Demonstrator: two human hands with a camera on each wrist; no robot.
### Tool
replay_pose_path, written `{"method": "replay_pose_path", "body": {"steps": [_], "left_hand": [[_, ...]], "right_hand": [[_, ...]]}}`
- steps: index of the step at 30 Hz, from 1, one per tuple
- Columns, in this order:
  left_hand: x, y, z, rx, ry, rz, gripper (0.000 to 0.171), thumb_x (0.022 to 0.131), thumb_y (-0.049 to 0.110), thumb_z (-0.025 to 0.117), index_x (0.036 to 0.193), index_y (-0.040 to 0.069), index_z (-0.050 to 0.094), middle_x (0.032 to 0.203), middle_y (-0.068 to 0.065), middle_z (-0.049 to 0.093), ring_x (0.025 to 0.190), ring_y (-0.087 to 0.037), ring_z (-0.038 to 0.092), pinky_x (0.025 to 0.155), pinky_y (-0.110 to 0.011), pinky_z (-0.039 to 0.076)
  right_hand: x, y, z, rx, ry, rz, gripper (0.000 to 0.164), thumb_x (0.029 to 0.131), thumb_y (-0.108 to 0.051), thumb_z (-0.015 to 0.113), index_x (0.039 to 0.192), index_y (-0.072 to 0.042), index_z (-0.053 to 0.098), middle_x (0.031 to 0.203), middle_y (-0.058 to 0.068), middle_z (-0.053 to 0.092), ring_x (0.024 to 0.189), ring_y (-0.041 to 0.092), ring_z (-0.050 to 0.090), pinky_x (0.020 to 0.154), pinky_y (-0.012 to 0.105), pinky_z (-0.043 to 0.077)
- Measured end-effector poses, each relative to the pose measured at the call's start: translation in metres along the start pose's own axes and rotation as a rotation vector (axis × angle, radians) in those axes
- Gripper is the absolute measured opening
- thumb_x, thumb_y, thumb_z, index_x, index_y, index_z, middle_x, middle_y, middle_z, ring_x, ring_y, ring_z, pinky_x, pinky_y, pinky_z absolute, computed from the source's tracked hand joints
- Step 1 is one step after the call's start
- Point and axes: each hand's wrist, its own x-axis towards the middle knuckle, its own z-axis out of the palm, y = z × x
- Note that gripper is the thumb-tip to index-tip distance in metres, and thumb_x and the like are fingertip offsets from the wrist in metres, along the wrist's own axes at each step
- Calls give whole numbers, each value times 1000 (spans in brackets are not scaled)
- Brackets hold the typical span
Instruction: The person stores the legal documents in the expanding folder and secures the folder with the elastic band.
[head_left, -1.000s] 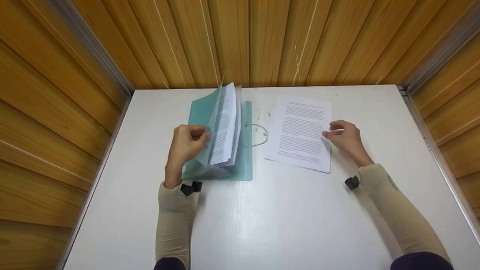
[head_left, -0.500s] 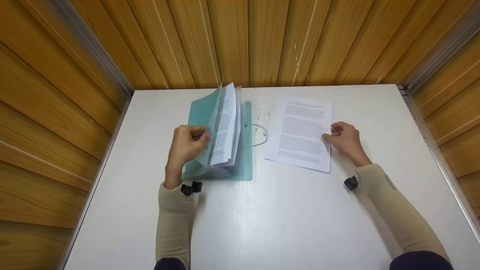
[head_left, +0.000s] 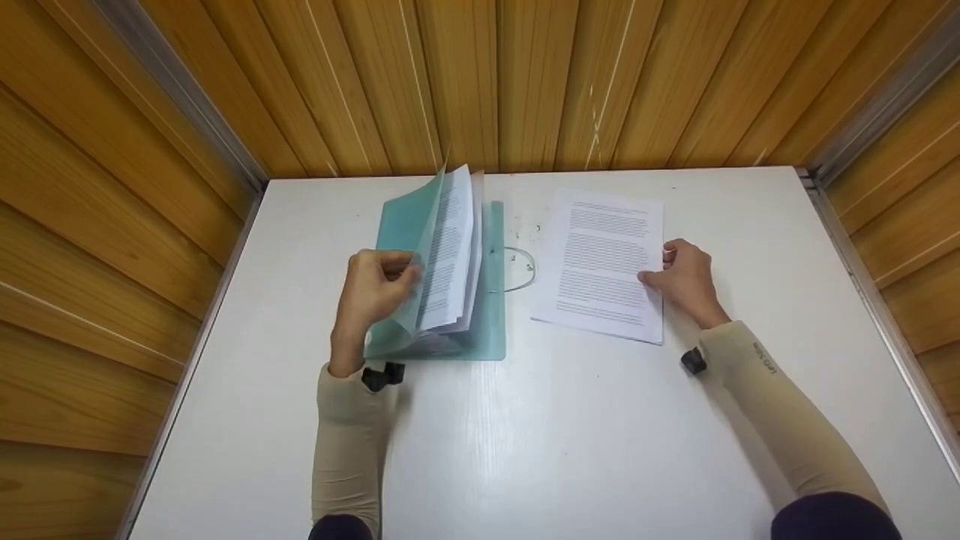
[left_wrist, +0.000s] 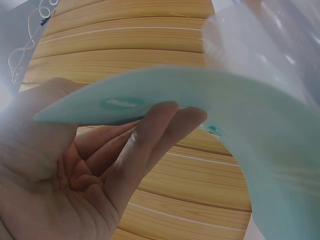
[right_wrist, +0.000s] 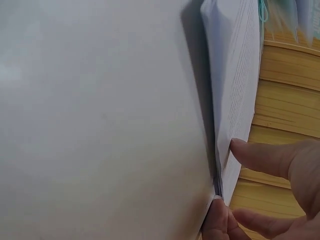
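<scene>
One folder [head_left: 409, 221], one paper stack [head_left: 604, 274]. Left hand [head_left: 375, 289] pinches folder's cover [left_wrist: 240, 110]; right hand [head_left: 684, 277] pinches stack's edge. Right sleeve [head_left: 787, 412] reads "Let's Slim", blurred; stack's print [head_left: 602, 251] illegible.

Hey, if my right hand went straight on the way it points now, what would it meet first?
The stack of white printed paper, almost at once: your right hand is at its right edge, the thumb seemingly touching it, though depth is hard to judge.
</scene>
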Motion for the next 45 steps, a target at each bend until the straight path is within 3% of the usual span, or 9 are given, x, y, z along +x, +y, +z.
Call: {"method": "replay_pose_path", "body": {"steps": [14, 24, 34, 45], "left_hand": [[0, 0, 0, 0, -5, 4, 27, 96, 5, 72, 118, -10, 77, 108, -24, 80, 90, -33, 81, 78, -45, 67], [2, 2, 1, 2, -6, -11, 27, 96, 4, 72, 119, -8, 78, 110, -24, 79, 93, -34, 81, 80, -47, 66], [1, 1, 0, 6, -12, -25, 27, 96, 4, 72, 120, -7, 77, 112, -23, 79, 94, -33, 80, 81, -45, 66], [-1, 0, 0, 4, -12, 7, 26, 96, 3, 71, 118, -9, 77, 110, -25, 79, 95, -35, 81, 83, -48, 66]], "right_hand": [[2, -4, 2, -23, 46, -49, 73, 88, -7, 81, 147, 20, 46, 128, 36, 60, 113, 43, 59, 97, 52, 51], [9, -3, -8, -44, -43, 45, 63, 91, -16, 80, 138, 17, 54, 124, 30, 62, 109, 38, 61, 91, 44, 52], [17, 2, -18, 0, -82, 135, 46, 102, -17, 64, 138, 12, 61, 124, 27, 66, 95, 24, 67, 67, 19, 51], [21, 5, -23, 157, -163, 246, 44, 104, -12, 56, 144, 6, 58, 131, 24, 64, 95, 17, 70, 75, 22, 60]]}}
